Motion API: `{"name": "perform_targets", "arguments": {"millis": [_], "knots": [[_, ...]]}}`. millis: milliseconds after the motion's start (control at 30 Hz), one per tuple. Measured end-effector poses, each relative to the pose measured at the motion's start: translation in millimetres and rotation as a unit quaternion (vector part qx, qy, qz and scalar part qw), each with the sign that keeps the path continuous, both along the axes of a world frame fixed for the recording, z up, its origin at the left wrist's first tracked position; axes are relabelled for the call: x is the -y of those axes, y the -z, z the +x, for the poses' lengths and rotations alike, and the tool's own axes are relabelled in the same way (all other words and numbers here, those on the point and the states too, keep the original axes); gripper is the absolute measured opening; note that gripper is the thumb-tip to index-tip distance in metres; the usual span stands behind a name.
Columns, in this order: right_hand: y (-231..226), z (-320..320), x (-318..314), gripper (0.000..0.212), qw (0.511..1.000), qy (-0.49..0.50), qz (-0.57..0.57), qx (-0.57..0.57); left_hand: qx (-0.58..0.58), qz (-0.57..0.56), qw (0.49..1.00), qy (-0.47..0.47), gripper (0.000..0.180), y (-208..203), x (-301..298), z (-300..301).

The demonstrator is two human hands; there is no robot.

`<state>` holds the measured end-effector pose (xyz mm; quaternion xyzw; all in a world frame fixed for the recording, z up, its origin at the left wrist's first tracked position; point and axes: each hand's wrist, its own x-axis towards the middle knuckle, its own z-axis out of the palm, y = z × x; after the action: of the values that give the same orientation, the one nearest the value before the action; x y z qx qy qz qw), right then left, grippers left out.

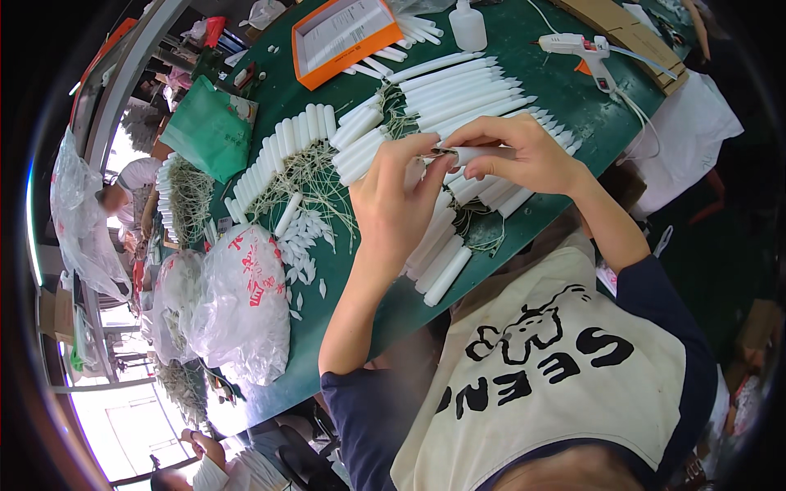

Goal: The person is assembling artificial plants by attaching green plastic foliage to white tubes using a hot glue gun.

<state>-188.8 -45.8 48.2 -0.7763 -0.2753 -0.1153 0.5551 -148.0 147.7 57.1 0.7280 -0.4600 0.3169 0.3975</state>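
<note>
My right hand is closed around a white candle-like tube, held almost level above the table. At the tube's left end, my left hand pinches a small dark, partly shiny piece; fingertips hide most of it. Something white also shows behind the left fingers, but I cannot tell what. Beneath and beyond my hands lie rows of white tubes with pointed tips. Plain white tubes with thin pale wires lie to the left. Close to them is a heap of small white flame-shaped tips.
An orange box and a white squeeze bottle stand at the back. A corded hot glue gun lies back right. Left are a green bag and a stuffed clear plastic bag. Other people sit at the far left and lower left.
</note>
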Motion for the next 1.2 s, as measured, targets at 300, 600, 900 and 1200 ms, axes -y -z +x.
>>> {"name": "perform_targets", "arguments": {"millis": [300, 600, 900, 1200], "knots": [[3.4, 0.2, -0.2, 0.028, 0.997, -0.030, 0.055, -0.042, 0.091, -0.049, 0.995, -0.017, 0.035, 5.7, -2.4, 4.7], [2.8, -1.1, 3.6, 0.027, 0.982, -0.072, 0.127, -0.119, -0.003, 0.046, 0.995, 0.093, 0.034, -0.2, -21.1, 7.2], [-11.4, -9.4, -1.8, 0.031, 0.970, -0.107, 0.100, -0.191, -0.041, 0.066, 0.985, 0.156, 0.022, -3.8, -21.7, 7.6], [-4.7, -4.3, 0.4, 0.034, 0.967, -0.081, 0.120, -0.212, -0.097, 0.159, 0.975, 0.118, 0.035, -1.1, -25.9, 3.8]]}}
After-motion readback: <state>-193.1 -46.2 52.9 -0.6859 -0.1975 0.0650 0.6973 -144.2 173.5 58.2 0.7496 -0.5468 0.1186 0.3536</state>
